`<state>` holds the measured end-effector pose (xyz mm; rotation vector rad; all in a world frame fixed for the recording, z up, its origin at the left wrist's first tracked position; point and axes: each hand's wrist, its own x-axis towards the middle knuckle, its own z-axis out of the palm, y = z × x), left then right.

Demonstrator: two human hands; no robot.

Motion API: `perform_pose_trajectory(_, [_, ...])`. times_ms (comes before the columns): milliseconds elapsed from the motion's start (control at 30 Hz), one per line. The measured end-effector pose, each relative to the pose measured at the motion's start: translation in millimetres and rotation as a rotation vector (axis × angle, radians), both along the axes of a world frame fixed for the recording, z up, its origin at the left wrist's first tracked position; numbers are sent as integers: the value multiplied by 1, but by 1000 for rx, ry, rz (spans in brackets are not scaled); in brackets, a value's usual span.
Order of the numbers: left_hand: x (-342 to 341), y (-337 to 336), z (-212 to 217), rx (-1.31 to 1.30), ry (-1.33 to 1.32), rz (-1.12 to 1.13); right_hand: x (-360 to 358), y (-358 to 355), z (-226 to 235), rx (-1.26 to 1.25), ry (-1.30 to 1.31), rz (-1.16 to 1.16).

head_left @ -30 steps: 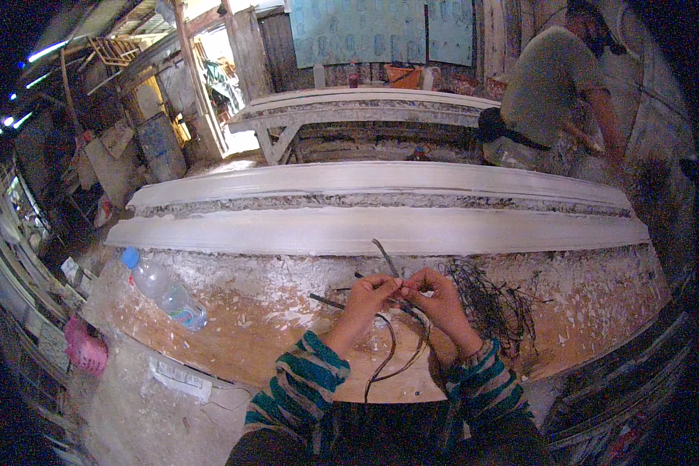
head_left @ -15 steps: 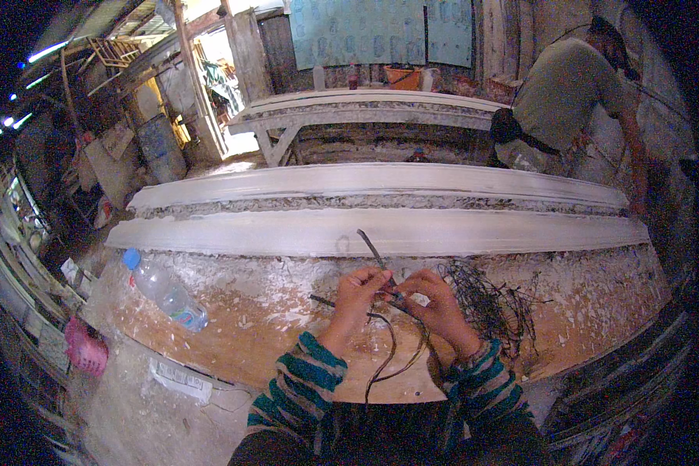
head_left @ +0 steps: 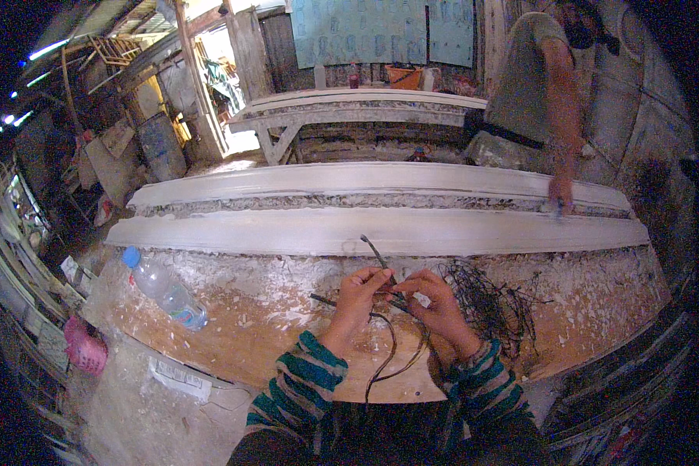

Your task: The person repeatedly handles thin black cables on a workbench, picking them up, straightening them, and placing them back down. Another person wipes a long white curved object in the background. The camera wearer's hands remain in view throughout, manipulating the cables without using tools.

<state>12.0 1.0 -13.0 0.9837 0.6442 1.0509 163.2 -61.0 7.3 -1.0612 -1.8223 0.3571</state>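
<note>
Above the front of the wooden table, both my hands work at a dark cable (head_left: 394,342). My left hand (head_left: 356,299) pinches it between thumb and fingertips. Close beside it, my right hand (head_left: 436,309) grips the same cable with fingers curled in. One dark end sticks up past the fingertips, and another stub pokes out left of my left hand. Below the hands the cable hangs in a loop toward the table's front edge. A tangle of thin black wires (head_left: 493,307) lies just right of my right hand. The exact point where the fingers meet is partly hidden.
Two long white moulding strips (head_left: 287,231) lie across the table (head_left: 248,342) behind my hands. A clear plastic bottle with a blue cap (head_left: 167,291) lies at left. A pink basket (head_left: 85,347) stands at lower left. Another person (head_left: 520,85) leans in at the far right.
The other person has moved left and now reaches a hand onto the far white strip. My hands stay nearly in place; the cable's upper end has shifted slightly right and down.
</note>
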Motion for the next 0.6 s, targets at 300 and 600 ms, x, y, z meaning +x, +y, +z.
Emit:
perform_pose_trajectory(300, [1,-8,7,-35,79,0,-5,-2,-1,-26,105,-36])
perform_pose_trajectory(600, [1,-2,-3,219,191,37,-3,2,-9,-278,408,32])
